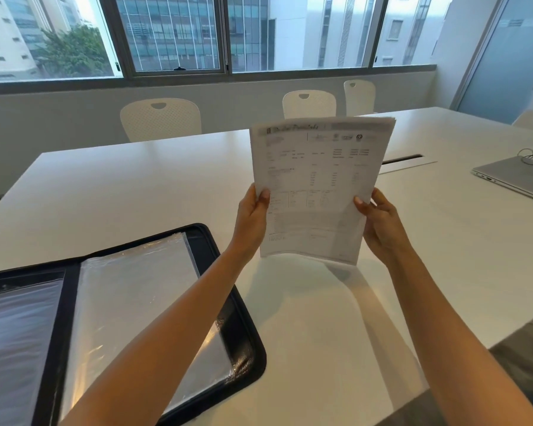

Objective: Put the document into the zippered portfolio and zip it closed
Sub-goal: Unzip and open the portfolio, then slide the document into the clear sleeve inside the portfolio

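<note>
Black zippered portfolio [240,330] lies open, holding clear sleeves [130,302]; both hands [251,219] pinch the document [317,186] upright.

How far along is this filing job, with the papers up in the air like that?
Early on. Done: the portfolio already lies unzipped and open on the table, clear sleeves showing. In hand: the document is held upright above the table, left hand and right hand each with a grip on a lower side edge. Left: putting it inside, folding the portfolio shut and zipping it.
</note>
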{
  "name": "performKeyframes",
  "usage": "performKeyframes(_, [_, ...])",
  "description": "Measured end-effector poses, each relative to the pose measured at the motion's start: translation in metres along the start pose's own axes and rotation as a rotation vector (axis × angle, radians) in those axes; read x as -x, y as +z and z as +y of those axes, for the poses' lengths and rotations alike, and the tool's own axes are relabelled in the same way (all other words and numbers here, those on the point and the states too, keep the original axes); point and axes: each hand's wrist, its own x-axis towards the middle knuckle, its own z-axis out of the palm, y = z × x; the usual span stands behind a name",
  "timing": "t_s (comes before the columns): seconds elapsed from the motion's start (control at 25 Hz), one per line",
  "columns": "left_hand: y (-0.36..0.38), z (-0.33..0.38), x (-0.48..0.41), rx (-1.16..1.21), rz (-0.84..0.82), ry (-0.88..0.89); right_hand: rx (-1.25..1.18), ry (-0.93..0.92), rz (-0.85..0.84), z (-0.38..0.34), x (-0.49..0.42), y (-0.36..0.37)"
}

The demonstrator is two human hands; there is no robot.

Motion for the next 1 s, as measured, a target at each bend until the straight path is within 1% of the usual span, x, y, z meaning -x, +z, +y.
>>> performKeyframes(0.12, [-0.004, -0.016, 0.016, -0.044, -0.046, -0.083, 0.08, 0.056, -0.058, 0.018, 0.006, -0.006])
performKeyframes(0.28, [-0.001, -0.022, 0.022, -0.094, -0.049, -0.082, 0.11, 0.106, -0.05, 0.03, 0.011, -0.01])
performKeyframes(0.4, [0.003, -0.021, 0.018, -0.132, 0.062, -0.103, 0.142, 0.114, -0.082, 0.027, 0.012, -0.009])
performKeyframes(0.48, [0.003, -0.019, 0.018, -0.096, 0.144, -0.148, 0.165, 0.127, -0.117, 0.024, 0.013, -0.008])
performKeyframes(0.6, [0.0, -0.017, 0.015, -0.008, 0.253, -0.292, 0.199, 0.198, -0.131, 0.021, 0.013, -0.013])
performKeyframes(0.68, [-0.005, -0.017, 0.012, 0.091, 0.34, -0.393, 0.206, 0.253, -0.084, 0.024, 0.015, -0.017])
performKeyframes(0.72, [-0.008, -0.017, 0.01, 0.152, 0.384, -0.436, 0.17, 0.271, -0.044, 0.026, 0.016, -0.016])
performKeyframes(0.8, [-0.011, -0.018, 0.007, 0.279, 0.458, -0.513, 0.015, 0.286, 0.015, 0.033, 0.022, -0.006])
performKeyframes(0.92, [-0.008, -0.023, 0.008, 0.458, 0.526, -0.59, -0.216, 0.255, 0.006, 0.046, 0.028, 0.025])
performKeyframes(1.0, [-0.004, -0.026, 0.009, 0.527, 0.56, -0.611, -0.281, 0.255, 0.029, 0.055, 0.03, 0.05])
